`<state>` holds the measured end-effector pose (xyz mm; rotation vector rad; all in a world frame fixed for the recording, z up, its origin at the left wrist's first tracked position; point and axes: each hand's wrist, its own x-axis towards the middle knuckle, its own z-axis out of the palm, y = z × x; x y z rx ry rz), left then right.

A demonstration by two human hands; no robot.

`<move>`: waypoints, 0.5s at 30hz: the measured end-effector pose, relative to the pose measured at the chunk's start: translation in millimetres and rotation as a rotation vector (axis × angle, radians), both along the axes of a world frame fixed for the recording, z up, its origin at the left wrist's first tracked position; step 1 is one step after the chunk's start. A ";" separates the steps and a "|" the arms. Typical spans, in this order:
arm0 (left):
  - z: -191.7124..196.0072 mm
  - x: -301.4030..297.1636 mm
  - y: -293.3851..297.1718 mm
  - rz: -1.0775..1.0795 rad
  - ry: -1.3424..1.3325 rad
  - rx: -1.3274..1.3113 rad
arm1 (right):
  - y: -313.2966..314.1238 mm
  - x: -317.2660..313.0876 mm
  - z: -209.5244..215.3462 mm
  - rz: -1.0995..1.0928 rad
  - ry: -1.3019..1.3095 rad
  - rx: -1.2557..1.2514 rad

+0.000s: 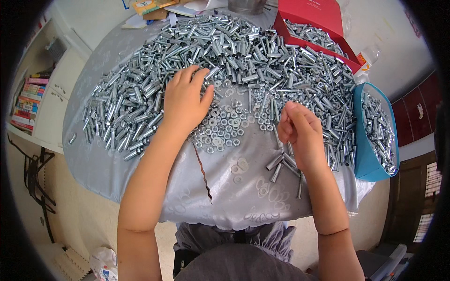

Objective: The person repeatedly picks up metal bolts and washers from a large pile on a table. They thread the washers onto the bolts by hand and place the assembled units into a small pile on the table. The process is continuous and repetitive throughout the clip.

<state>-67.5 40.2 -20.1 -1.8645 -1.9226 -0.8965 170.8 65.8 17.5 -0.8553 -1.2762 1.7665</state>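
I have the left grip (186, 99) palm down at centre-left of the frame, fingers spread and thumb set wide, fingertips at the inner edge of a heap of metal sleeves and bolts (225, 44). My right grip (303, 130), right of centre, is narrow, fingers curled inward; I cannot tell whether it holds anything. Nuts and washers (220, 133) lie between the two, mid-frame, and a few loose sleeves (282, 163) rest just below the right one.

The heap arcs across the upper half of the desk (93, 164), so my room for moving is the silver cloth at lower centre, down to its front edge, where a wavy brown strip (203, 174) lies. On the right I am bounded by a blue box (361, 145) of bolts at the desk's edge; at upper right stands an open red box (323, 52), also filled.

Its lid bears small pale print, a bottle (369, 56) beside it has an orange label, and the books (30, 100) at far left show spine lettering too small to read.
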 end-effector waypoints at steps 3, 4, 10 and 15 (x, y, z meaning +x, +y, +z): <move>-4.9 0.5 6.3 0.037 -0.011 0.030 | -2.2 -2.8 0.9 -0.007 -0.026 0.019; -3.6 0.3 7.1 0.037 -0.029 0.000 | -2.5 -3.8 0.6 -0.003 -0.025 0.023; -5.9 5.7 8.2 0.118 0.100 0.023 | -2.4 -8.3 -1.5 -0.006 -0.060 0.047; -7.7 1.4 8.8 0.075 0.000 -0.026 | 3.3 -6.8 -4.7 -0.055 -0.111 0.173</move>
